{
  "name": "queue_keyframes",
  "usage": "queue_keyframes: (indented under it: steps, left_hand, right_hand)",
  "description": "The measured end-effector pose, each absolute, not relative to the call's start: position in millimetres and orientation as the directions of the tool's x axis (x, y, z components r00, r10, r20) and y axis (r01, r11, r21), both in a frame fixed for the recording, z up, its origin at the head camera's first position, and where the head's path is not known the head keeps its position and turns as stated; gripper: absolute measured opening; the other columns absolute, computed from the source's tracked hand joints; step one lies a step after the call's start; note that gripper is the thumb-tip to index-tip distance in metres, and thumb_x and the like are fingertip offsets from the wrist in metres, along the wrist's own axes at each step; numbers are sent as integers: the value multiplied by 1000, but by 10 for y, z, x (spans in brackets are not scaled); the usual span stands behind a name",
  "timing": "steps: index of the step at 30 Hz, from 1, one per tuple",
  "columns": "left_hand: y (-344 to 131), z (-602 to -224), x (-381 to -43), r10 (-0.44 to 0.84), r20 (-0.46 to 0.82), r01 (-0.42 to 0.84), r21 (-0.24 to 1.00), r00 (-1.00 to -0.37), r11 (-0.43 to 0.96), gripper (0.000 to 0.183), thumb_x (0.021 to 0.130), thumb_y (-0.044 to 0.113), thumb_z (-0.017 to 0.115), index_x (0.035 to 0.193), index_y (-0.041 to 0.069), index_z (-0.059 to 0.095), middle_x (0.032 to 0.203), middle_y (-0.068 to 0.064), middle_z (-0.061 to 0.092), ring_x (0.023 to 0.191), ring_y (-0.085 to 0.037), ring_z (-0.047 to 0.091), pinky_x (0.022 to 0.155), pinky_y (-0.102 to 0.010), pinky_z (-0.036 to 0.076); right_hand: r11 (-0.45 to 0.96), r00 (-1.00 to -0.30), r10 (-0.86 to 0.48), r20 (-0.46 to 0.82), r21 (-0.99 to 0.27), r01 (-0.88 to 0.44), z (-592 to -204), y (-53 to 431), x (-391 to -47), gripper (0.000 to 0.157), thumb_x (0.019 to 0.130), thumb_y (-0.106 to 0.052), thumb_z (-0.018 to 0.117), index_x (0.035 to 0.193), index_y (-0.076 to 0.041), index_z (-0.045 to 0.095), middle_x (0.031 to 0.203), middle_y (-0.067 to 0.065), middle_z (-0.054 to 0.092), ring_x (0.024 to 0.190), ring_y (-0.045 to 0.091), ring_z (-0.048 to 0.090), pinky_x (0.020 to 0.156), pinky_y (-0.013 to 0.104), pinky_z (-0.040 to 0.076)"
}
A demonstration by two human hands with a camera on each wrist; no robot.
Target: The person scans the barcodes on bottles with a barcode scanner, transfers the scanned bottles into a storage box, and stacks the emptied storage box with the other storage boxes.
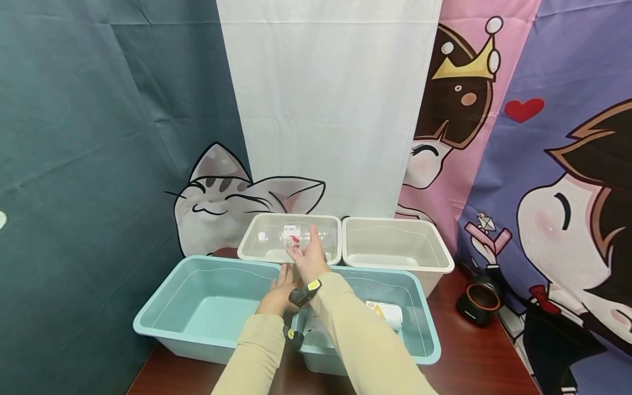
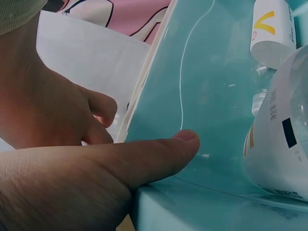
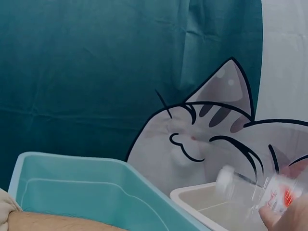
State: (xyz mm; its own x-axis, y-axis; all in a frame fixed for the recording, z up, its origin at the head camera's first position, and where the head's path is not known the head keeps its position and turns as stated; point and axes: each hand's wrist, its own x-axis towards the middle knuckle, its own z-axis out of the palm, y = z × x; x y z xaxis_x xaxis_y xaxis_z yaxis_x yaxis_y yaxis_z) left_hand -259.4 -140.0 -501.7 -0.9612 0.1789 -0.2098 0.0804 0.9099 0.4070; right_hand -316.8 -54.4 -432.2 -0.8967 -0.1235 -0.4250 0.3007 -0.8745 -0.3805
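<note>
While the right hand is closed about the near-right part of a clear bottle, its thumb extends straight toward the far side. Bottle lies roughly crosswise over the left white bin, neck pointing left, red-and-white label facing up; whether it touches the bin cannot be told. Left hand sits just nearer and left of the right one, palm spread with fingers fairly straight and nothing seen in its hold; it is at the meeting of the two blue bins, thumb out over the corner of the right blue bin. Contact with that rim is not clear. Left blue bin stands to the left, bare inside where visible. Right blue bin carries a white cylinder with a yellow mark, lying on its side, and nearer and left of it a see-through container with a white label; a clear screw cap shows between them. Right white bin stands on the far side, beside the left white one. All four rest on a red-brown desk. Far right: a small black device with a round top, near the patterned cloth backdrop.
</note>
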Motion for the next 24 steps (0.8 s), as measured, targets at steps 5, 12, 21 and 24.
queue_keyframes:
  steps: [5, 12, 21, 24]
  left_hand:
    - [-1371, -4933, -2540, 184, -216, 86, 397, -959, 914, 87, 86, 47, 73, 156, 11, 39, 166, -27, -2, 154, -41, -12, 119, -67, 10]
    - [-1355, -4894, -2534, 175, -201, 93, 358, -964, 929, 87, 86, 56, 68, 158, 17, 37, 166, -28, 1, 154, -42, -9, 119, -68, 14]
    - [-1332, -4874, -2521, 140, -223, 53, 354, -965, 934, 96, 81, 53, 78, 160, 23, 32, 167, -26, 0, 154, -40, -9, 120, -65, 14]
    - [-1332, -4865, -2517, 136, -228, 45, 365, -964, 930, 101, 80, 52, 79, 162, 26, 27, 167, -24, -1, 154, -40, -11, 120, -66, 13]
  right_hand:
    - [-875, -891, -128, -435, -373, 308, -4348, -536, -3167, 101, 98, -45, 64, 163, -13, -7, 165, 29, -5, 150, 47, 17, 118, 62, 25]
    - [-866, -891, -170, -421, -368, 338, -4338, -468, -3175, 97, 100, -47, 60, 163, -17, -8, 166, 26, -1, 150, 46, 19, 118, 61, 26]
    - [-812, -883, -189, -431, -437, 387, -4302, -270, -3237, 89, 99, -47, 61, 163, -19, 5, 158, 24, 21, 144, 42, 34, 114, 62, 33]
    - [-798, -892, -181, -415, -468, 380, -4263, -179, -3252, 86, 99, -46, 61, 162, -20, 9, 155, 24, 24, 142, 43, 37, 112, 64, 35]
